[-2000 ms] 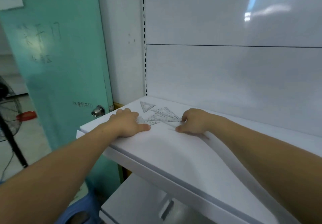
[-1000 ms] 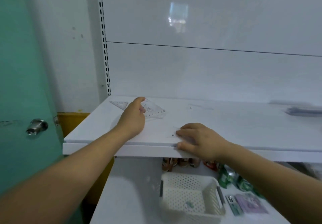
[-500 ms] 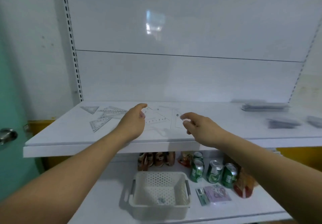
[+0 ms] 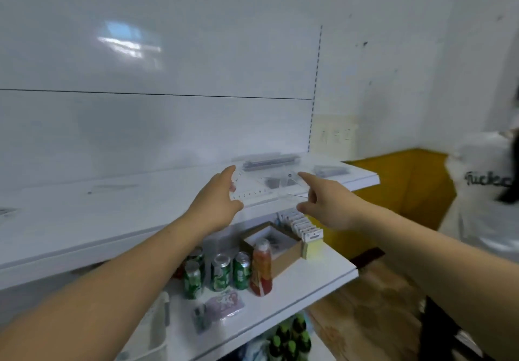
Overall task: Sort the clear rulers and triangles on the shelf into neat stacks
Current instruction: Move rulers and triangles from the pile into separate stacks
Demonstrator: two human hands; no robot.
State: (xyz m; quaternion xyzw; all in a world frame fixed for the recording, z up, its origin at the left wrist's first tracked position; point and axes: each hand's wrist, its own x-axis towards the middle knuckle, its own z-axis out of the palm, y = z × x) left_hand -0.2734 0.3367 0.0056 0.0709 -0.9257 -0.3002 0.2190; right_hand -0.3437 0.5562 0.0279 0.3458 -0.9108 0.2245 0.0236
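My left hand (image 4: 216, 206) holds a clear triangle (image 4: 254, 190) with a printed scale, thumb under it and fingers behind its left edge. Just to its right, my right hand (image 4: 325, 203) pinches another clear piece (image 4: 290, 185) with a small round hole between forefinger and thumb. Both pieces hang a little above the right part of the white shelf (image 4: 118, 206). Behind them lie blurred stacks of rulers: a long stack (image 4: 269, 161) at the back, a small stack (image 4: 330, 170) at the far right, and a dark pile (image 4: 276, 182) seen through the held pieces.
The lower shelf (image 4: 295, 284) carries green cans (image 4: 219, 272), a red bottle (image 4: 261, 269), a cardboard box (image 4: 276, 244), a row of cards (image 4: 304, 224) and a white basket (image 4: 157, 329). A person in a white T-shirt (image 4: 488, 192) stands at the right by a yellow cabinet (image 4: 398, 186).
The view has swung right along the shelf. Both hands left the loose triangles at the left end and moved right, each carrying a clear piece up off the shelf.
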